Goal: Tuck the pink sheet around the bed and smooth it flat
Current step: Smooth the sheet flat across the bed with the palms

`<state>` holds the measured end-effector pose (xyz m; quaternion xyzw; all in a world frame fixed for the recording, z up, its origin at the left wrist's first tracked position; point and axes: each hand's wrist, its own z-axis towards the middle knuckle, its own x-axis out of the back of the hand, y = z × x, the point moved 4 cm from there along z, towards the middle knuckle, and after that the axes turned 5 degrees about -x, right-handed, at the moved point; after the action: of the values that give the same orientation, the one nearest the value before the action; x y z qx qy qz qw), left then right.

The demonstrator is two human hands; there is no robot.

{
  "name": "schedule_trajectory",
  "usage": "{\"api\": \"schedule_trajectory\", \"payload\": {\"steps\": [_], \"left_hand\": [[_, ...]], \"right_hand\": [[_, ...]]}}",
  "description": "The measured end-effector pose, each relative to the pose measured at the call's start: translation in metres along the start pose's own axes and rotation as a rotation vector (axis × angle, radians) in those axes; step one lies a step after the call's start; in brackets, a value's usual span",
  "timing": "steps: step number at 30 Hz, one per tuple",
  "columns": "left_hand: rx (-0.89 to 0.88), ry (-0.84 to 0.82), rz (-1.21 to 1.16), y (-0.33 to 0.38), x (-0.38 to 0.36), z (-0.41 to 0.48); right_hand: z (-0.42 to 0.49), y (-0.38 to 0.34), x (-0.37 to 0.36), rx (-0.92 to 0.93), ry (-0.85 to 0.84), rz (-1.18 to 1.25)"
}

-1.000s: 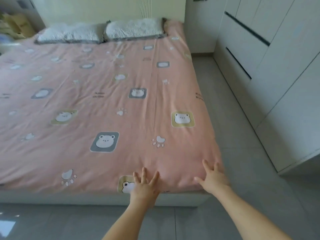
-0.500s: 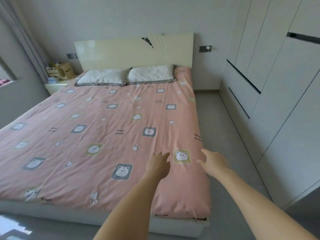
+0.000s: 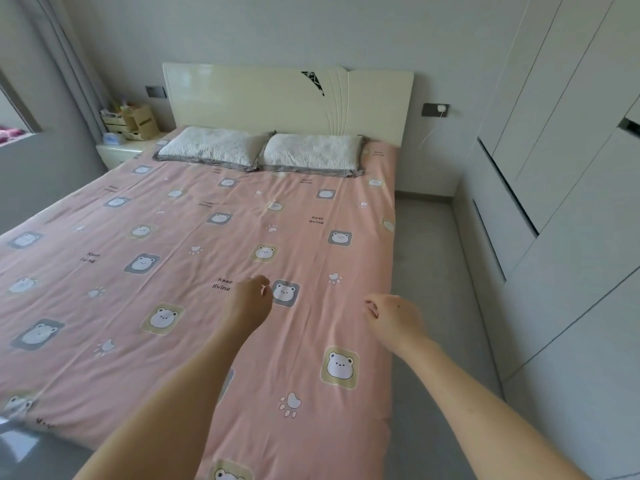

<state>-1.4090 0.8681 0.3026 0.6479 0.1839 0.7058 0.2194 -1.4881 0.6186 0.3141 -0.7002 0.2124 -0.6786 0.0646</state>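
Both bare arms reach forward, the left hand point(image 3: 250, 299) and right hand point(image 3: 393, 315) apart, fingers curled inward, seemingly gripping nothing.

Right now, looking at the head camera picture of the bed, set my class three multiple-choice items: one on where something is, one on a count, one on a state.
1. Where do the pillows lie?
A. against the headboard
B. at the foot of the bed
C. on the floor

2. How many pillows are on the bed?
A. one
B. two
C. four

3. What are the hands doing?
A. gripping a pillow
B. raised over the sheet, fingers loosely curled, holding nothing
C. pulling open a wardrobe door

Answers:
1 A: both sit at the far end, under the cream headboard.
2 B: two white pillows lie side by side.
3 B: the left hand and right hand are over the pink sheet with nothing in them.
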Motion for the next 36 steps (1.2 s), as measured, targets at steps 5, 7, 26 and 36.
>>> {"api": "schedule_trajectory", "payload": {"steps": [5, 7, 26, 36], "left_hand": [[0.053, 0.066, -0.085, 0.037, -0.021, 0.048], [0.077, 0.094, -0.1, 0.059, -0.037, 0.073], [0.485, 0.266, -0.143, 0.142, -0.209, 0.304], [0.657, 0.208, 0.034, 0.035, -0.275, 0.529]], "right_hand": [[0.065, 0.027, 0.018, 0.069, -0.013, 0.015], [0.103, 0.045, 0.029, 0.109, -0.018, 0.01], [0.481, 0.154, 0.059, 0.425, -0.131, -0.079], [0.748, 0.082, -0.062, 0.559, -0.249, -0.143]]}}
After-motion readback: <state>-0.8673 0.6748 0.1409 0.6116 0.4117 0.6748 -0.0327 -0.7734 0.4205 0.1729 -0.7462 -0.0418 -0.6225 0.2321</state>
